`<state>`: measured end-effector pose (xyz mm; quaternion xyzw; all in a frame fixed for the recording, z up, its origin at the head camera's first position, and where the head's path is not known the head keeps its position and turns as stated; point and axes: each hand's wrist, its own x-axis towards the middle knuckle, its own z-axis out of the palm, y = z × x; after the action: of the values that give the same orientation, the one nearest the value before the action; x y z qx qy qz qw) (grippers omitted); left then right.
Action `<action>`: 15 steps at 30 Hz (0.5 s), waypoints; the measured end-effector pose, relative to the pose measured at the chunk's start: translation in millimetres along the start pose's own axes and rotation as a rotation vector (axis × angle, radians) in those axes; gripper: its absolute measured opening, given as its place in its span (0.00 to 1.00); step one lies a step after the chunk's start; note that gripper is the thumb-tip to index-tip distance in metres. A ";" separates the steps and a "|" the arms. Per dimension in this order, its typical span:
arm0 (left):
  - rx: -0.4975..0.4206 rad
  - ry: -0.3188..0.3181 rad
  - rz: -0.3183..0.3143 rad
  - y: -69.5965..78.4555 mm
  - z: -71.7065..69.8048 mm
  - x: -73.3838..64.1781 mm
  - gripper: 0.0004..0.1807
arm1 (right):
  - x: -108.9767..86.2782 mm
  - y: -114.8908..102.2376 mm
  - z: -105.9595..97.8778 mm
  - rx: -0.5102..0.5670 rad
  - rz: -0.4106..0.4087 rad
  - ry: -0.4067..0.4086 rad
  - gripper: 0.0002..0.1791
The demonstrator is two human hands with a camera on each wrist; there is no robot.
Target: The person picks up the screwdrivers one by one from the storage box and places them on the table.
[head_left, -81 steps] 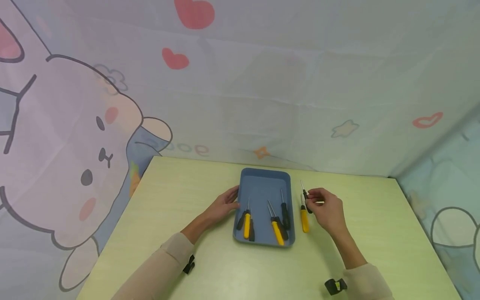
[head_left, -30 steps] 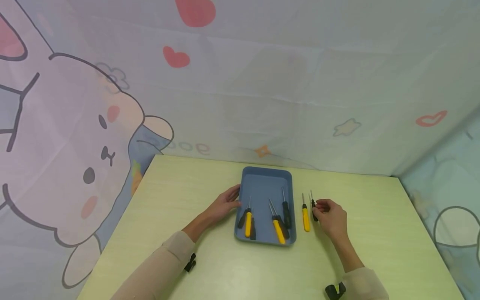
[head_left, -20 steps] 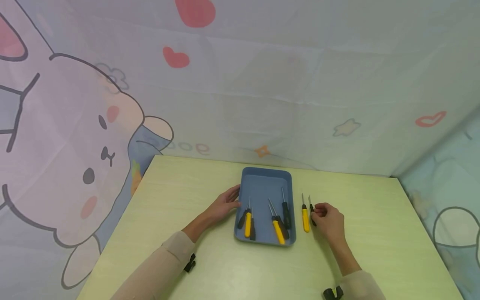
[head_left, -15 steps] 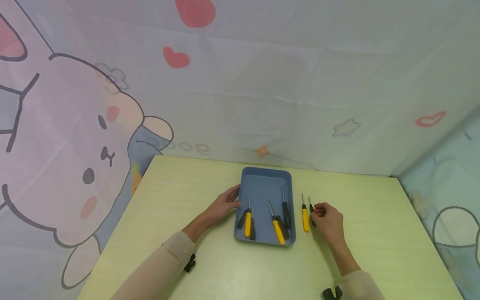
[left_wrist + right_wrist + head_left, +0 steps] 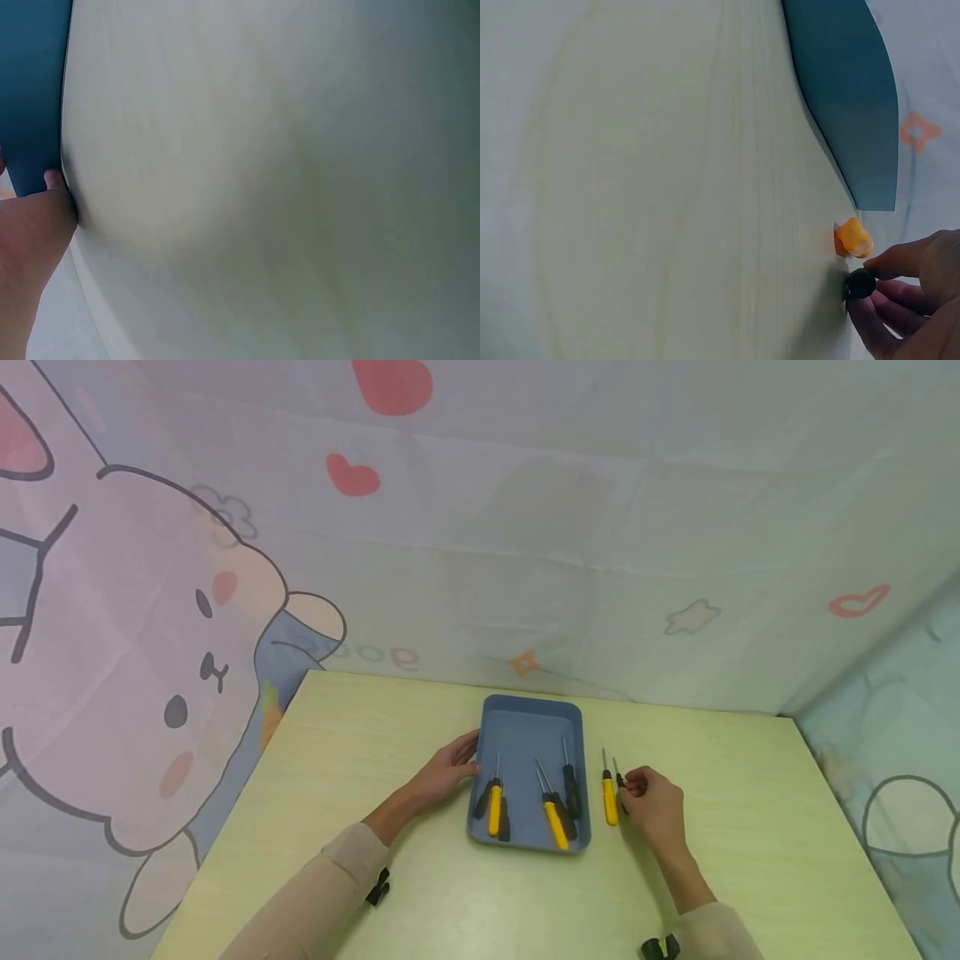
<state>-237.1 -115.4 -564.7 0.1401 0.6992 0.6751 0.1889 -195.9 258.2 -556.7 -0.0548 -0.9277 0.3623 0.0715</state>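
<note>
In the head view, a blue-grey tray [image 5: 517, 752] holds several screwdrivers with yellow and black handles. My left hand [image 5: 446, 772] rests against the tray's left side, thumb at the rim and fingers along the outer wall. Right of the tray lies a yellow-handled screwdriver [image 5: 609, 797] on the table, shaft pointing away. Beside it, my right hand [image 5: 656, 806] pinches a small black screwdriver [image 5: 620, 782] by the handle, roughly parallel to the yellow one. The right wrist view shows the black handle's end [image 5: 861, 283] between thumb and fingers; whether it touches the table, I cannot tell.
A pale yellow-green table [image 5: 765, 827] carries everything. Directly behind its far edge hangs a printed cloth [image 5: 540, 568], which continues along the right side. Inside the tray, screwdrivers form a left group [image 5: 494, 810] and a right group [image 5: 555, 818].
My right hand has brought the black screwdriver from above the yellow one to its right side and lowered it, then shifted slightly left and nearer. The left hand and tray stay put.
</note>
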 end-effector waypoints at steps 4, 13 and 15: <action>-0.002 -0.003 0.005 0.0 0.0 -0.1 0.39 | 0.0 -2.6 -1.1 -0.014 -0.009 -0.001 0.08; 0.004 0.006 0.014 -4.2 -0.3 1.7 0.39 | -1.5 -9.2 -7.5 -0.052 -0.023 -0.037 0.08; 0.006 0.010 0.011 -4.8 -0.2 1.5 0.39 | -2.5 -10.1 -8.5 -0.053 -0.020 -0.046 0.08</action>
<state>-238.3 -115.2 -569.6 0.1411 0.7014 0.6747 0.1815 -192.5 256.0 -543.8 -0.0392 -0.9388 0.3383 0.0522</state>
